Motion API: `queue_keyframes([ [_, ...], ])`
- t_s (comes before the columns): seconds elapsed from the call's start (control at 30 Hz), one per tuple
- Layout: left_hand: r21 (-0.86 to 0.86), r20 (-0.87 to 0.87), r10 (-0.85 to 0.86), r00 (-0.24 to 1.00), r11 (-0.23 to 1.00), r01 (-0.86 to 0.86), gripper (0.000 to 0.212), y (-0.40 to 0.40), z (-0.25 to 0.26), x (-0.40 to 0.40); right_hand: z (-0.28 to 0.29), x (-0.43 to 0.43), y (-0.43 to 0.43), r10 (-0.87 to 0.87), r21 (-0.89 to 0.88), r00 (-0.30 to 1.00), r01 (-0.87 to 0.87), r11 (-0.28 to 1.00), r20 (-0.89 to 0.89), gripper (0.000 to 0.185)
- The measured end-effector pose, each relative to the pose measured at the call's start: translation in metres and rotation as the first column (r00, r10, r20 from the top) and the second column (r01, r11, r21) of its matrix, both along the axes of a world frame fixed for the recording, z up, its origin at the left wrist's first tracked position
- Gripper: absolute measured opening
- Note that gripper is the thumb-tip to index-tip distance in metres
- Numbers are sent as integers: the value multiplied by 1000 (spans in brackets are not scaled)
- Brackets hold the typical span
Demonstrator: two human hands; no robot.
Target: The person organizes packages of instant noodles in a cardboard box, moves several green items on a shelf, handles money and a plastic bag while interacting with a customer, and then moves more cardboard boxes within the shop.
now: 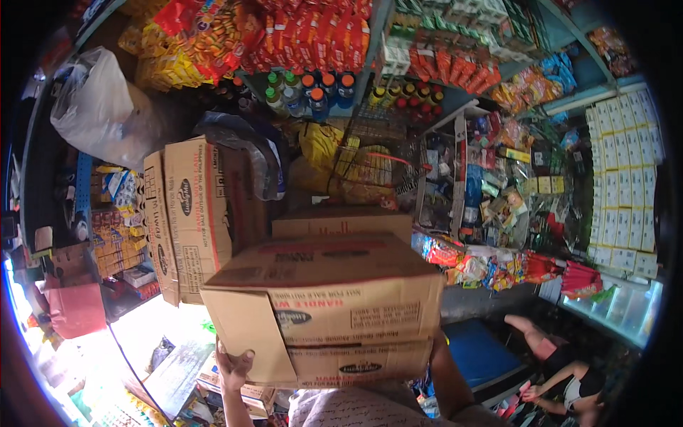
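Note:
A large brown cardboard carton (341,325) with red and black printing is held up in front of my torso, slightly tilted. My left hand (235,365) grips its lower left corner, thumb on the plain cardboard flap (251,331). At the carton's right side, my right hand (438,347) presses the edge; its fingers are hidden. Just beyond stands another brown carton (341,221), partly covered by the held one. To the left, a taller carton (200,213) with similar printing stands upright.
Shelves of red snack packs (320,37) and bottles (317,99) rise ahead. A stuffed clear plastic bag (101,112) sits at upper left. Hanging sachets (491,267) and a blue-topped seat (475,352) are on the right. A seated person (568,373) is at lower right.

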State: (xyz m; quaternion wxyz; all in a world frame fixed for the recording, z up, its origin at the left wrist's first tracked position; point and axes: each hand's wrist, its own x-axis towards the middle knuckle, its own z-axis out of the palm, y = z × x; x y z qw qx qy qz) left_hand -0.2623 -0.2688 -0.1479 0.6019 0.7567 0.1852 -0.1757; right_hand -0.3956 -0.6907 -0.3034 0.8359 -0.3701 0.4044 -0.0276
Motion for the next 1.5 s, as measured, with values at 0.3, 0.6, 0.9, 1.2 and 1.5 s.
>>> queue_keyframes([
  [0.3,-169,111,-55,992,983,73,73,35,-89,32,27,110,10,270,-387,960,-220,896,80,61],
  [0.6,669,628,-726,280,687,282,55,-84,-2,28,-79,-158,64,-94,-651,933,-169,740,-348,45],
  [0.9,399,599,-752,-275,-17,917,21,-290,14,-105,-107,-418,232,-31,-87,545,-79,993,-838,53],
  [1.2,245,-234,-968,-89,-147,958,32,-258,-273,-160,-111,-485,124,104,-83,577,-288,954,-810,37],
  [1.5,353,-274,-951,-140,-235,906,38,-308,-256,-182,-114,-561,-90,-675,-452,633,510,732,-380,17],
])
